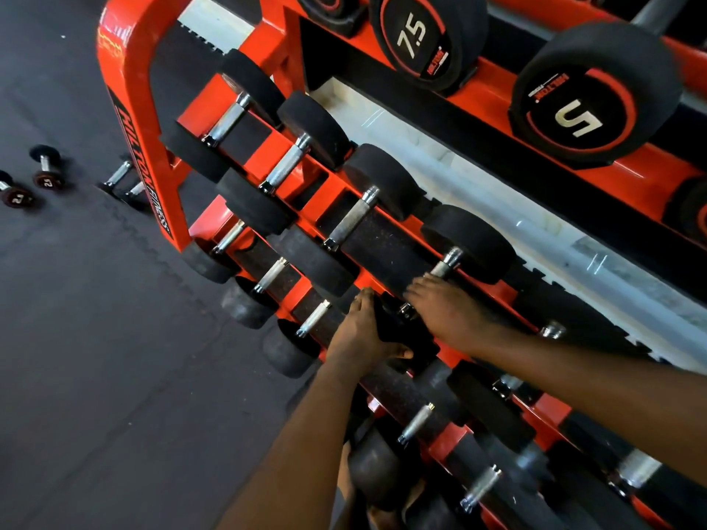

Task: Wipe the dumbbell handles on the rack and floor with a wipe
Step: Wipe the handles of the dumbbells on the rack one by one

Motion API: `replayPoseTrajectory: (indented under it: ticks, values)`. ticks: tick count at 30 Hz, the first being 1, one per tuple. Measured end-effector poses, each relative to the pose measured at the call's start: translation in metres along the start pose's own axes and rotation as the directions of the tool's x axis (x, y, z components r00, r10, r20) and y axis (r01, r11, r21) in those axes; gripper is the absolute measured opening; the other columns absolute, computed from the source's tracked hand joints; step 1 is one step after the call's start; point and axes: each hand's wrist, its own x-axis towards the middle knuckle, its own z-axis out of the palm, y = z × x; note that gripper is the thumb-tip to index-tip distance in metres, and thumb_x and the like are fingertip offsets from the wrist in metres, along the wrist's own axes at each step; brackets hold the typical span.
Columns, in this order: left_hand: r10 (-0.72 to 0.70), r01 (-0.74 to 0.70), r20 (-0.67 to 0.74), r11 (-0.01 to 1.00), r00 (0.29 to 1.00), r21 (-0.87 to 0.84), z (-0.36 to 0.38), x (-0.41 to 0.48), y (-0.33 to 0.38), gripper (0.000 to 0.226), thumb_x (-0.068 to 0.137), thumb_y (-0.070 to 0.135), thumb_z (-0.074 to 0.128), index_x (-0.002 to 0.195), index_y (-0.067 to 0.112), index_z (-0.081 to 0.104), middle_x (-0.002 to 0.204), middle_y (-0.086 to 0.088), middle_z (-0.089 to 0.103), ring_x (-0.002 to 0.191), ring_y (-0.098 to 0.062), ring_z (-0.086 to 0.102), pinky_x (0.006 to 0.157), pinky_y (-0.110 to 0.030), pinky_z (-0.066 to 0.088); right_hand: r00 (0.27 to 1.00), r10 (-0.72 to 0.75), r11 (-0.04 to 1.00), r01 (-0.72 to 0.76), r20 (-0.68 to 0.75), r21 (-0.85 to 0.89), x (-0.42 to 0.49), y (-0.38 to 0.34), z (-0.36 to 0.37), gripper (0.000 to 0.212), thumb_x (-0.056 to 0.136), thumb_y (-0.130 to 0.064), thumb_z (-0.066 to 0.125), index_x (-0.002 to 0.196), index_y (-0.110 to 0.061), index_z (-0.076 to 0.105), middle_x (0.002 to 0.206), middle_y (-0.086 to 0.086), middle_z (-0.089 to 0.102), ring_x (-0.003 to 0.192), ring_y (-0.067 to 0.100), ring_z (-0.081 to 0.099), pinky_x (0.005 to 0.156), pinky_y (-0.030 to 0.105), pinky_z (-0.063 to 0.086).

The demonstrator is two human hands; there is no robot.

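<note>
On the orange rack, the right hand curls its fingers over the chrome handle of 1 dumbbell, its axis running diagonally up-right beyond them, while the left hand clasps the near black head; no wipe shows

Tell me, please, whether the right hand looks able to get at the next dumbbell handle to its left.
Probably yes: the right hand rests on one dumbbell handle, and the neighbouring handle lies bare alongside, with nothing covering it.
</note>
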Motion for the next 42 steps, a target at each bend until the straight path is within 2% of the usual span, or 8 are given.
replayPoseTrajectory:
  ticks: [3, 7, 11, 15, 19, 24, 36, 42]
  values:
    - [0.04, -0.041, -0.04, 0.999, 0.998, -0.011, -0.008, -0.002, -0.006, 0.109, 0.066, 0.041, 0.091, 0.154, 0.014, 0.033, 0.149, -0.008, 0.049, 0.135, -0.026, 0.048, 0.109, -0.035, 0.042, 0.981, 0.155, 0.941, -0.11, -0.118, 0.32, -0.011, -0.002, -0.009, 0.043, 0.082, 0.0, 0.048, 0.12, -0.011, 0.064, 0.122, 0.007, 0.065, 0.121, 0.023, 0.057, 0.104, 0.034, 0.045]
    - [0.106, -0.141, -0.449, 0.989, 0.887, -0.046, -0.045, 0.004, -0.022, 0.044, 0.075, 0.036, 0.085, 0.112, 0.018, 0.069, 0.104, 0.0, 0.071, 0.099, -0.022, 0.065, 0.084, -0.035, 0.052, 0.891, 0.449, 0.702, -0.306, -0.065, 0.643, 0.031, -0.01, -0.02, 0.037, 0.082, 0.005, 0.051, 0.107, -0.017, 0.068, 0.099, 0.007, 0.072, 0.093, 0.025, 0.068, 0.081, 0.037, 0.056]
    - [0.109, -0.047, -0.606, 0.992, 0.788, 0.117, -0.094, 0.034, -0.036, 0.085, 0.062, 0.047, 0.09, 0.132, 0.014, 0.055, 0.137, -0.007, 0.052, 0.129, -0.032, 0.043, 0.106, -0.038, 0.037, 0.802, 0.567, 0.592, -0.24, -0.186, 0.77, 0.091, -0.016, -0.036, 0.041, 0.083, 0.007, 0.051, 0.109, -0.016, 0.072, 0.104, 0.009, 0.074, 0.1, 0.026, 0.068, 0.089, 0.037, 0.054]
    - [-0.084, 0.134, -0.226, 0.967, 0.971, 0.216, -0.107, 0.08, -0.055, 0.172, 0.032, 0.078, 0.082, 0.157, -0.001, -0.005, 0.167, -0.018, -0.005, 0.155, -0.031, -0.005, 0.127, -0.043, 0.003, 0.849, 0.319, 0.745, 0.049, -0.42, 0.665, 0.152, -0.027, -0.052, 0.044, 0.076, 0.002, 0.046, 0.109, -0.009, 0.073, 0.105, 0.007, 0.074, 0.104, 0.024, 0.067, 0.096, 0.036, 0.05]
    - [-0.059, 0.114, -0.326, 0.982, 0.944, 0.152, -0.09, 0.092, -0.061, 0.168, 0.037, 0.062, 0.095, 0.155, -0.004, -0.003, 0.165, -0.022, 0.004, 0.154, -0.034, 0.001, 0.127, -0.038, 0.002, 0.981, -0.007, 0.895, 0.094, -0.196, 0.436, 0.188, -0.021, -0.034, 0.041, 0.079, 0.003, 0.052, 0.115, -0.004, 0.07, 0.12, 0.013, 0.068, 0.122, 0.03, 0.057, 0.113, 0.043, 0.031]
    - [-0.012, 0.06, -0.375, 0.991, 0.927, 0.118, -0.085, 0.091, -0.068, 0.164, 0.038, 0.056, 0.097, 0.158, 0.001, -0.001, 0.166, -0.017, 0.006, 0.154, -0.03, 0.002, 0.127, -0.041, 0.009, 0.916, -0.295, 0.916, 0.352, -0.271, 0.193, 0.155, -0.012, 0.005, 0.054, 0.077, -0.008, 0.04, 0.126, -0.003, 0.063, 0.134, 0.012, 0.06, 0.13, 0.027, 0.051, 0.113, 0.043, 0.033]
    - [-0.045, 0.108, -0.385, 0.984, 0.922, 0.143, -0.085, 0.089, -0.064, 0.164, 0.039, 0.053, 0.098, 0.158, 0.006, -0.004, 0.166, -0.014, 0.006, 0.155, -0.027, 0.001, 0.127, -0.04, 0.008, 0.958, -0.04, 0.984, 0.086, -0.283, 0.155, 0.183, -0.009, -0.019, 0.061, 0.082, -0.014, 0.018, 0.114, -0.004, 0.069, 0.122, 0.013, 0.067, 0.132, 0.031, 0.049, 0.119, 0.047, 0.021]
    - [-0.068, 0.129, -0.37, 0.981, 0.927, 0.143, -0.087, 0.087, -0.061, 0.164, 0.041, 0.052, 0.098, 0.159, 0.008, -0.007, 0.168, -0.012, 0.001, 0.156, -0.026, -0.003, 0.127, -0.042, 0.008, 0.949, -0.141, 0.985, 0.163, -0.284, 0.057, 0.182, -0.008, -0.012, 0.047, 0.084, -0.003, 0.033, 0.114, -0.003, 0.068, 0.119, 0.015, 0.068, 0.123, 0.029, 0.057, 0.116, 0.042, 0.029]
